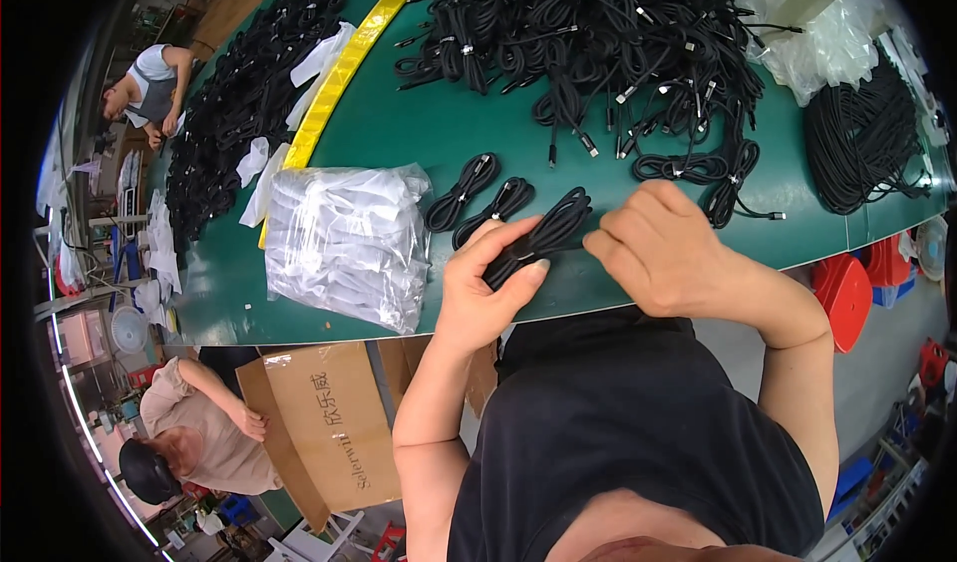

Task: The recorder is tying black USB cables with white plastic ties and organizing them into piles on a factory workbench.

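My left hand [485, 285] grips a coiled black cable bundle [546, 231] above the near edge of the green table [399, 133]. My right hand [660, 248] pinches the right end of that same bundle, fingers curled against it. Two finished black coils [462, 190] [495, 209] lie side by side on the table just left of the bundle. A big tangle of loose black cables [598, 43] with silver plugs covers the table beyond my hands.
A stack of clear plastic bags [347, 241] lies left of my hands. A yellow strip [349, 58] divides the table; more black cables [239, 103] lie beyond it. Another cable heap [862, 138] sits far right. A cardboard box [324, 422] and two seated people are at left.
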`<state>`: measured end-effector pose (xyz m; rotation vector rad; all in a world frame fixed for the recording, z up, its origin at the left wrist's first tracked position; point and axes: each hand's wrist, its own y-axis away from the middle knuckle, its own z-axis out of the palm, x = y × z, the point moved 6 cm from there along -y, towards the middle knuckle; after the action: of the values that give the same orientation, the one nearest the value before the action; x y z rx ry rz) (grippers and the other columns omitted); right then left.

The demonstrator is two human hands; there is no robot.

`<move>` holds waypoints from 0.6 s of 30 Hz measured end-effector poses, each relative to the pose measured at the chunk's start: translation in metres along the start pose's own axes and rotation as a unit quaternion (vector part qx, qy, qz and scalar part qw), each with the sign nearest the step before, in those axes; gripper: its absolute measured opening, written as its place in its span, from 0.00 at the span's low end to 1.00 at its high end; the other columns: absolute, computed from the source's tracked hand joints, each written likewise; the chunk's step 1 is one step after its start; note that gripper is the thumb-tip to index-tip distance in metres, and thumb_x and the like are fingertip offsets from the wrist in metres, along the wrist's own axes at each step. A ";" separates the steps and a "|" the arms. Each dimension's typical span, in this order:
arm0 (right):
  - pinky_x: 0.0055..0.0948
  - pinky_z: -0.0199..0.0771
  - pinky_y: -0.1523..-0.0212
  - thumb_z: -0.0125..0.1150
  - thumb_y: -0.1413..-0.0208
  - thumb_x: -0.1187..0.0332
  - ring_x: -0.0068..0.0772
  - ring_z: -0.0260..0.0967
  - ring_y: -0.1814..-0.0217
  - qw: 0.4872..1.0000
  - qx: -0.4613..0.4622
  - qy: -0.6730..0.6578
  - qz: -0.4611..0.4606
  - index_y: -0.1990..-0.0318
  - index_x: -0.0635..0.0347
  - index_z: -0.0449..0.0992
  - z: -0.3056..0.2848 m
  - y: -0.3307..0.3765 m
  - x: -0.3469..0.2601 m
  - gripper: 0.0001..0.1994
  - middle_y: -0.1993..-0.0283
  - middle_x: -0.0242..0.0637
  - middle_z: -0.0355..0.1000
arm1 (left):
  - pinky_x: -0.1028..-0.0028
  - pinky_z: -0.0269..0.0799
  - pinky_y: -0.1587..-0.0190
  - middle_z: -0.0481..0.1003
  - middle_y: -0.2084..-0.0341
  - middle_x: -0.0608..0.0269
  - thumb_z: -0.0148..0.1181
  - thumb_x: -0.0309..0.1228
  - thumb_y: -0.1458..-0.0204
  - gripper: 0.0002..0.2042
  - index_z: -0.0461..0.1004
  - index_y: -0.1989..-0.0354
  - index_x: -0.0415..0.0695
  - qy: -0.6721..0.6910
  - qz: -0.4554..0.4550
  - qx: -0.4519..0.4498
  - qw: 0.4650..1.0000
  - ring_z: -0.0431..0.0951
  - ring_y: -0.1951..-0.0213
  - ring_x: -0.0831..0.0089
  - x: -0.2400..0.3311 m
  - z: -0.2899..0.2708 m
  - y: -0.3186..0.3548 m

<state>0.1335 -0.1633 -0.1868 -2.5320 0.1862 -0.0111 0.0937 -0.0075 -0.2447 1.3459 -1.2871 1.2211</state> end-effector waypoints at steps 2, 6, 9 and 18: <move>0.29 0.61 0.66 0.55 0.67 0.71 0.32 0.61 0.73 1.000 0.005 0.026 0.010 0.72 0.65 0.70 -0.001 0.001 0.001 0.11 0.75 0.35 0.61 | 0.81 0.64 0.64 0.71 0.73 0.64 0.62 0.22 0.58 0.15 0.73 0.59 0.36 -0.005 0.002 -0.001 1.000 0.69 0.70 0.78 -0.001 -0.002 0.002; 0.30 0.62 0.65 0.55 0.65 0.72 0.31 0.61 0.74 0.998 -0.028 0.048 0.022 0.71 0.65 0.70 0.006 0.004 0.001 0.10 0.75 0.35 0.61 | 0.79 0.66 0.65 0.72 0.72 0.62 0.64 0.21 0.59 0.15 0.73 0.59 0.37 -0.092 0.037 0.017 0.995 0.71 0.69 0.75 0.003 0.001 0.002; 0.30 0.62 0.65 0.55 0.64 0.72 0.30 0.62 0.74 0.998 -0.040 0.045 0.024 0.72 0.65 0.70 0.006 0.002 0.000 0.09 0.76 0.34 0.61 | 0.79 0.67 0.65 0.72 0.72 0.61 0.64 0.20 0.60 0.16 0.74 0.60 0.37 -0.110 0.062 0.028 0.992 0.72 0.69 0.74 0.008 0.004 0.003; 0.30 0.63 0.64 0.54 0.63 0.72 0.28 0.61 0.75 0.999 -0.023 0.035 0.001 0.75 0.62 0.70 0.014 -0.005 -0.012 0.05 0.78 0.31 0.60 | 0.79 0.67 0.66 0.71 0.73 0.61 0.62 0.19 0.62 0.15 0.73 0.61 0.37 -0.104 0.042 0.039 0.993 0.71 0.70 0.75 0.006 0.013 0.002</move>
<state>0.1229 -0.1500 -0.1949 -2.5793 0.2196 -0.0950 0.0927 -0.0210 -0.2401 1.5206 -1.4665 1.2253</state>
